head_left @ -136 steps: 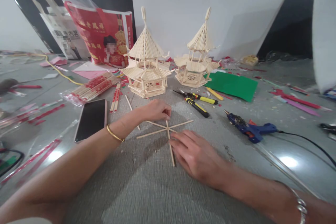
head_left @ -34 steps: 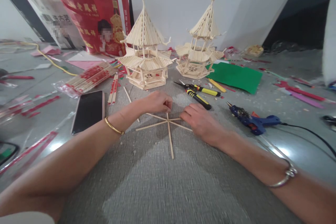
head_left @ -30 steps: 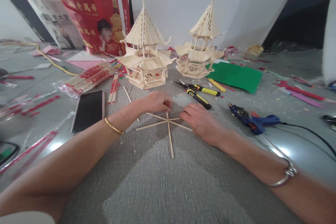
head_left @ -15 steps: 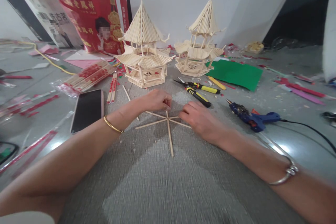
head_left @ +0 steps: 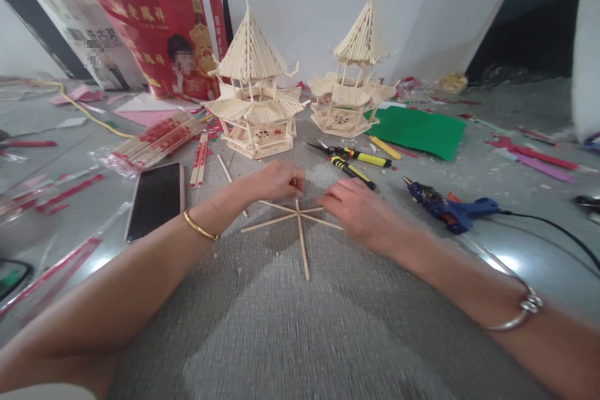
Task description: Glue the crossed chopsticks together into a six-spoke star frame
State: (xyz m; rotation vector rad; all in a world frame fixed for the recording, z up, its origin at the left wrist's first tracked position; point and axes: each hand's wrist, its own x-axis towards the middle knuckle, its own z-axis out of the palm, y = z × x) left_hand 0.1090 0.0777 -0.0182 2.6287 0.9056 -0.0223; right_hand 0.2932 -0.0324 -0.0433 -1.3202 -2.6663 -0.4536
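Note:
Several thin wooden sticks [head_left: 304,250] lie on the grey surface, joined at the middle like the spokes of a star. At the far spoke, my left hand [head_left: 280,180] has its fingers pinched together on the stick's end. My right hand [head_left: 354,207] is closed around the end of the far right spoke, its fingertips partly hidden. Left of the star, a loose stick [head_left: 227,169] passes behind my left wrist. Beyond my hands lie yellow-and-black pliers [head_left: 352,162].
Two stick pagodas [head_left: 255,109] [head_left: 352,97] stand at the back. A blue glue gun [head_left: 450,206] with a black cord lies right. To the left are a phone [head_left: 157,200] and bagged sticks [head_left: 152,144]. A green sheet [head_left: 422,131] and paper scraps lie around.
Both hands stay at the same spokes, almost still. My right forearm and its bracelet have shifted slightly to the right, and the whole view has moved a little.

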